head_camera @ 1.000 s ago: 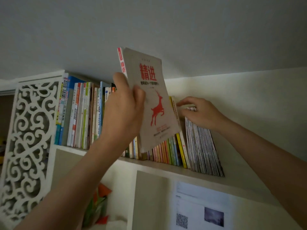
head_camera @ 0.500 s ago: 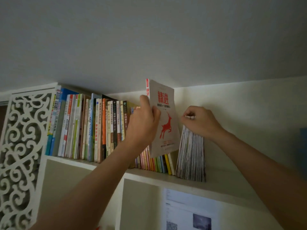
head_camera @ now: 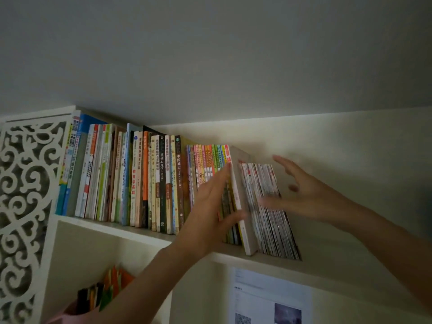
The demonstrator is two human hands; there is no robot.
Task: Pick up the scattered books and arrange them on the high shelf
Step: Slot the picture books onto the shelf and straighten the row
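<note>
Book [head_camera: 242, 206], a thin grey paperback, stands on the shelf [head_camera: 131, 232] between coloured spines and leaning magazines [head_camera: 268, 206]. It looks light and bendy; best pressed flat on its cover or pinched at the spine. Left hand [head_camera: 210, 211] rests straight fingers against it; right hand [head_camera: 304, 190] spreads wide, holding nothing. Its cover is hidden and motion blurs the fingertips.

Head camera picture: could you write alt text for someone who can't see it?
Two bare hands reach up to a high white shelf packed with upright books: the left hand presses flat on a beige book slotted into the row, the right hand open beside leaning thin magazines. A carved white panel stands left.
</note>
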